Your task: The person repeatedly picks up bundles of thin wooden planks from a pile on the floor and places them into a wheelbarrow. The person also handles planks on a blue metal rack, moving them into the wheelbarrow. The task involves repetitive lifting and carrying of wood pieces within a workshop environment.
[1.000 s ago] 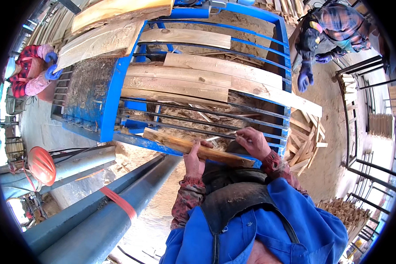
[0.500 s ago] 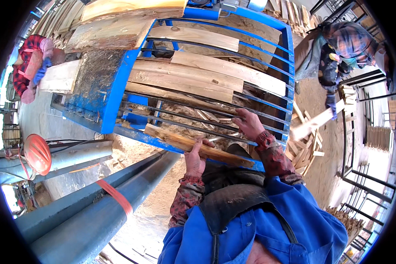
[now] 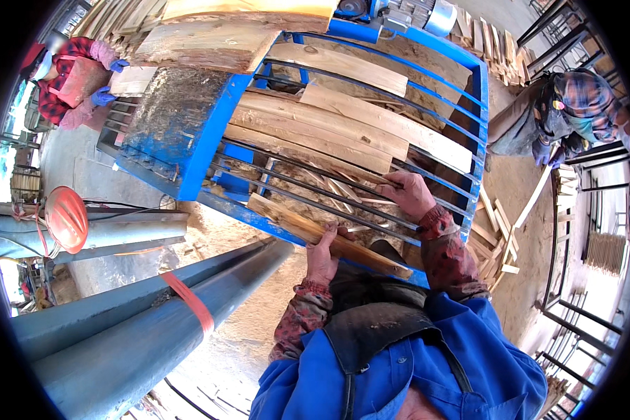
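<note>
My left hand is closed round a rough-edged wooden strip that lies along the near rail of a blue metal frame. Further right, my right hand has its fingers curled at the end of a narrow board, the nearest of several on the dark bars. Its fingertips and thumb meet at that end. Wider planks rest side by side just beyond, and another pale plank reaches toward the frame's right side.
Thick slabs are stacked at the far left. A grey pipe with a red band runs at lower left, near an orange helmet. One co-worker stands left, another right, beside scattered offcuts.
The view has shifted, so the frame sits further right. My hands keep nearly the same places on the wood. The left co-worker's board has moved; the right co-worker's hands have drawn closer to the body.
</note>
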`<control>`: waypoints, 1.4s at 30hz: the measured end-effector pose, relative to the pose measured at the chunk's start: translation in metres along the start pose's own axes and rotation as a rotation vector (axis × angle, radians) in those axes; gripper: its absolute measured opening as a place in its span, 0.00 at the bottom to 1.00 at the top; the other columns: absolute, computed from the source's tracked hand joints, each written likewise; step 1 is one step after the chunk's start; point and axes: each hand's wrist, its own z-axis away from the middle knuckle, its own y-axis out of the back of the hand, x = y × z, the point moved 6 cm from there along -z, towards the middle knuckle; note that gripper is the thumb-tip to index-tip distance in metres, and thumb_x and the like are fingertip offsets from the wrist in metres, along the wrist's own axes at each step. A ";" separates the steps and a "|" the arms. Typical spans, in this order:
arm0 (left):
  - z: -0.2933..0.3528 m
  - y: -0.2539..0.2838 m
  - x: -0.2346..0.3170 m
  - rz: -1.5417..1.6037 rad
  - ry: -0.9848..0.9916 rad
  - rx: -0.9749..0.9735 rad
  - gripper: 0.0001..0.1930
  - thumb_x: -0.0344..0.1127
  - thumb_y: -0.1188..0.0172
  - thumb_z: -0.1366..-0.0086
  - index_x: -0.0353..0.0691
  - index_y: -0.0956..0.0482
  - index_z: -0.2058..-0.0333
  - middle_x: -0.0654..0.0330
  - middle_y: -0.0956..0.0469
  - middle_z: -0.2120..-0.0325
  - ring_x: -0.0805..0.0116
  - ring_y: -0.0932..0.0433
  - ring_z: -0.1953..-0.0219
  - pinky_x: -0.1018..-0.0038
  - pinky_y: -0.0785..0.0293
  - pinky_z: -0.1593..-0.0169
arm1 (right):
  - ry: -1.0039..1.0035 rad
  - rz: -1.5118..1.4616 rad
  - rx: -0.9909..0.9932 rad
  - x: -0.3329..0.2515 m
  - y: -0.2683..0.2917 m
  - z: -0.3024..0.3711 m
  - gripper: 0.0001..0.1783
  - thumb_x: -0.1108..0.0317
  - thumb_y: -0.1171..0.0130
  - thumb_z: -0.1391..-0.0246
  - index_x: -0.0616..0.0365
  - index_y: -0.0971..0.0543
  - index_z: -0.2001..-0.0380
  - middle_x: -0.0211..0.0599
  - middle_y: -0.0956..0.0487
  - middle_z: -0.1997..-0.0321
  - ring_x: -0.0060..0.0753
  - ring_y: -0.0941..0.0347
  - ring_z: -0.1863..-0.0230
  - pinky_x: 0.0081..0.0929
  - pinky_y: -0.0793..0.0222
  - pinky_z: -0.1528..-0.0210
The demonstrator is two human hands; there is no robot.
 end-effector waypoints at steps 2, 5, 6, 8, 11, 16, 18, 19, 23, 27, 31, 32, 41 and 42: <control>-0.004 0.004 -0.004 0.033 -0.017 -0.008 0.09 0.30 0.44 0.32 0.34 0.26 0.55 0.55 0.21 0.67 0.60 0.20 0.65 0.65 0.22 0.55 | 0.022 -0.080 -0.043 -0.014 0.007 -0.002 0.13 0.64 0.35 0.43 0.65 0.19 0.64 0.44 0.26 0.77 0.27 0.32 0.75 0.27 0.33 0.71; -0.004 0.006 -0.004 0.021 -0.014 -0.022 0.09 0.30 0.44 0.32 0.34 0.26 0.55 0.54 0.22 0.67 0.59 0.20 0.64 0.65 0.22 0.55 | 0.080 -0.058 -0.015 -0.031 0.026 0.010 0.13 0.64 0.37 0.42 0.66 0.19 0.65 0.41 0.29 0.80 0.25 0.36 0.77 0.28 0.36 0.73; -0.003 0.005 -0.002 0.031 -0.018 -0.031 0.08 0.30 0.43 0.32 0.36 0.26 0.56 0.55 0.21 0.68 0.60 0.20 0.64 0.65 0.21 0.56 | 0.076 -0.099 0.010 -0.038 0.035 0.019 0.13 0.64 0.38 0.41 0.66 0.20 0.66 0.40 0.31 0.81 0.24 0.37 0.79 0.27 0.39 0.75; 0.000 0.000 0.000 0.057 -0.022 -0.050 0.05 0.29 0.42 0.31 0.40 0.26 0.58 0.56 0.21 0.68 0.61 0.20 0.65 0.65 0.20 0.58 | -0.053 -0.177 -0.022 -0.030 0.045 0.042 0.14 0.63 0.40 0.39 0.66 0.20 0.66 0.33 0.29 0.81 0.20 0.36 0.78 0.24 0.39 0.76; 0.001 -0.002 0.000 0.051 -0.025 -0.096 0.08 0.35 0.42 0.30 0.39 0.26 0.56 0.55 0.21 0.68 0.60 0.20 0.64 0.65 0.21 0.57 | -0.225 -0.275 -0.056 -0.019 0.052 0.080 0.15 0.61 0.42 0.37 0.64 0.20 0.66 0.26 0.28 0.81 0.16 0.34 0.79 0.22 0.39 0.77; 0.003 0.003 -0.002 0.147 0.001 -0.181 0.19 0.46 0.43 0.30 0.36 0.28 0.52 0.53 0.22 0.64 0.58 0.21 0.59 0.61 0.24 0.50 | -0.337 -0.412 -0.045 0.012 0.040 0.136 0.16 0.60 0.45 0.35 0.64 0.20 0.66 0.23 0.29 0.83 0.13 0.35 0.81 0.17 0.41 0.79; 0.002 0.003 -0.002 0.175 -0.002 -0.241 0.21 0.50 0.44 0.30 0.38 0.28 0.51 0.52 0.22 0.62 0.57 0.22 0.57 0.60 0.26 0.48 | -0.415 -0.490 -0.039 0.010 0.037 0.149 0.16 0.60 0.44 0.35 0.64 0.20 0.66 0.23 0.29 0.82 0.14 0.34 0.80 0.17 0.40 0.79; 0.001 0.002 -0.002 0.188 -0.010 -0.278 0.22 0.51 0.44 0.30 0.38 0.29 0.50 0.52 0.22 0.61 0.57 0.23 0.56 0.59 0.27 0.47 | -0.396 -0.517 -0.061 0.004 0.035 0.152 0.16 0.60 0.44 0.35 0.64 0.20 0.66 0.24 0.29 0.82 0.14 0.34 0.80 0.17 0.40 0.78; 0.005 -0.010 0.007 0.267 -0.057 -0.388 0.30 0.59 0.45 0.33 0.36 0.31 0.47 0.53 0.23 0.59 0.58 0.25 0.54 0.57 0.31 0.42 | -0.352 -0.609 -0.157 -0.008 0.024 0.166 0.14 0.62 0.43 0.35 0.64 0.19 0.64 0.26 0.28 0.78 0.16 0.33 0.79 0.18 0.39 0.77; 0.018 -0.026 0.027 0.268 -0.140 -0.087 0.44 0.73 0.46 0.42 0.35 0.31 0.45 0.57 0.24 0.60 0.59 0.26 0.54 0.57 0.31 0.43 | -0.214 -0.500 -0.250 -0.008 0.016 0.173 0.11 0.65 0.40 0.38 0.65 0.19 0.62 0.35 0.25 0.72 0.23 0.30 0.76 0.23 0.35 0.74; 0.015 -0.011 0.030 0.272 -0.098 -0.215 0.45 0.72 0.42 0.44 0.33 0.31 0.45 0.58 0.25 0.60 0.62 0.26 0.56 0.58 0.31 0.43 | -0.011 -0.271 -0.285 -0.020 0.012 0.173 0.13 0.67 0.34 0.44 0.64 0.20 0.60 0.44 0.23 0.69 0.41 0.25 0.69 0.31 0.30 0.67; 0.013 -0.007 0.029 0.254 -0.112 -0.200 0.44 0.70 0.41 0.43 0.33 0.31 0.45 0.58 0.25 0.61 0.62 0.26 0.56 0.58 0.30 0.44 | -0.011 -0.240 -0.284 -0.019 0.011 0.176 0.14 0.67 0.33 0.45 0.64 0.20 0.60 0.45 0.22 0.68 0.43 0.24 0.69 0.31 0.29 0.67; 0.016 0.014 0.018 0.186 -0.100 -0.029 0.25 0.52 0.41 0.34 0.36 0.28 0.50 0.59 0.25 0.65 0.63 0.26 0.59 0.59 0.30 0.45 | -0.022 0.007 -0.199 -0.009 0.006 0.184 0.18 0.67 0.28 0.53 0.60 0.19 0.59 0.45 0.19 0.67 0.46 0.20 0.67 0.34 0.24 0.65; 0.017 0.014 0.018 0.192 -0.103 -0.019 0.24 0.51 0.41 0.34 0.36 0.28 0.50 0.59 0.25 0.66 0.63 0.26 0.59 0.59 0.29 0.45 | -0.039 -0.021 -0.165 -0.008 0.005 0.186 0.19 0.67 0.28 0.53 0.60 0.20 0.58 0.45 0.19 0.67 0.44 0.20 0.66 0.34 0.24 0.64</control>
